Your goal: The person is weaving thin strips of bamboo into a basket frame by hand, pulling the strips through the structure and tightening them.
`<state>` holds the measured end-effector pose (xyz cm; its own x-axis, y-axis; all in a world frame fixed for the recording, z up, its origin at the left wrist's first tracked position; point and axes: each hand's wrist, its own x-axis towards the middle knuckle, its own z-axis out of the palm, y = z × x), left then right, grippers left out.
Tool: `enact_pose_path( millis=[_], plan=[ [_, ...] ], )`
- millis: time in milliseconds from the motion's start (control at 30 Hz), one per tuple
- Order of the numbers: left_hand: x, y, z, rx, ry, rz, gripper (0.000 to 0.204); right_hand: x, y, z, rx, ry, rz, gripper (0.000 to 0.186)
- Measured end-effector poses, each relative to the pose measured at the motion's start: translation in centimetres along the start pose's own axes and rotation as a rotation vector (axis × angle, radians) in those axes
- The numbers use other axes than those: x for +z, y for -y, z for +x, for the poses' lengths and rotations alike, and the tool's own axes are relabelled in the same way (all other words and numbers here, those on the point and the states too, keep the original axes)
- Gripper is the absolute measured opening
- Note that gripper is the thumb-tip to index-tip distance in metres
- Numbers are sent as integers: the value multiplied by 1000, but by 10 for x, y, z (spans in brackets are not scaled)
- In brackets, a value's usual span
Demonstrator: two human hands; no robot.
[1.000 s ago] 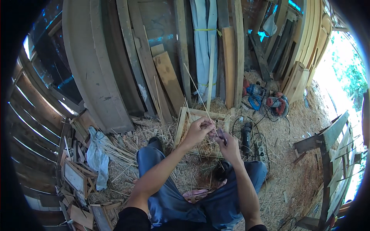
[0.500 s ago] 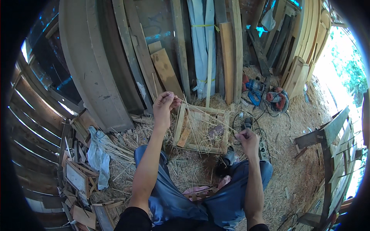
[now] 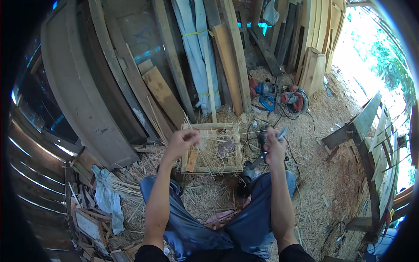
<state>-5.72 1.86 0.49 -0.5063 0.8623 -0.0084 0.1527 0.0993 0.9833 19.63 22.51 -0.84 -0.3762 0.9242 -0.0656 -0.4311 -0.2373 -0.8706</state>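
My right hand (image 3: 275, 148) is closed round a knife (image 3: 257, 161), its blade pointing down to the left and its grey handle end showing above the fist. A thin pale strip (image 3: 251, 132) reaches that hand from the left. My left hand (image 3: 183, 142) hovers over the left edge of a low wooden frame (image 3: 211, 126), fingers curled together and slightly blurred; what they hold, if anything, cannot be made out. Inside the frame lie thin strips, shavings and a dark brown piece (image 3: 226, 148). A small wood block (image 3: 192, 159) rests at its left side.
Boards (image 3: 163, 94) and a wrapped pale bundle (image 3: 194, 48) lean on the far wall. A blue tool (image 3: 265, 92) and a red circular saw (image 3: 294, 100) with cords lie at the far right. Scrap wood and a plastic bag (image 3: 108, 196) lie at left. Shavings cover the floor.
The knife now shows in my right hand. My left hand has come down nearer to me, and the long strips between my hands are less visible. The whole view has shifted.
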Motion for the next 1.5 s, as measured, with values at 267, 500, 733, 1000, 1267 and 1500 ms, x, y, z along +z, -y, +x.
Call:
enact_pose_path(
  millis=[267,500,733,1000,1267,1500],
  plan=[
    [73,16,-5,179,230,304,15,39,-62,-29,-189,348,-695,20],
    [69,21,-1,3,139,6,15,38,-50,-26,-205,305,-642,40],
    [66,14,-1,-36,150,-398,13,41,-45,-43,22,565,-568,27],
    [72,14,-1,77,84,-328,8,52,-59,-50,-179,461,-716,23],
    [68,19,1,96,2,-391,8,57,-53,-51,-95,532,-774,18],
    [75,6,-2,85,-78,-462,10,44,-79,-41,-84,466,-645,20]
  ],
)
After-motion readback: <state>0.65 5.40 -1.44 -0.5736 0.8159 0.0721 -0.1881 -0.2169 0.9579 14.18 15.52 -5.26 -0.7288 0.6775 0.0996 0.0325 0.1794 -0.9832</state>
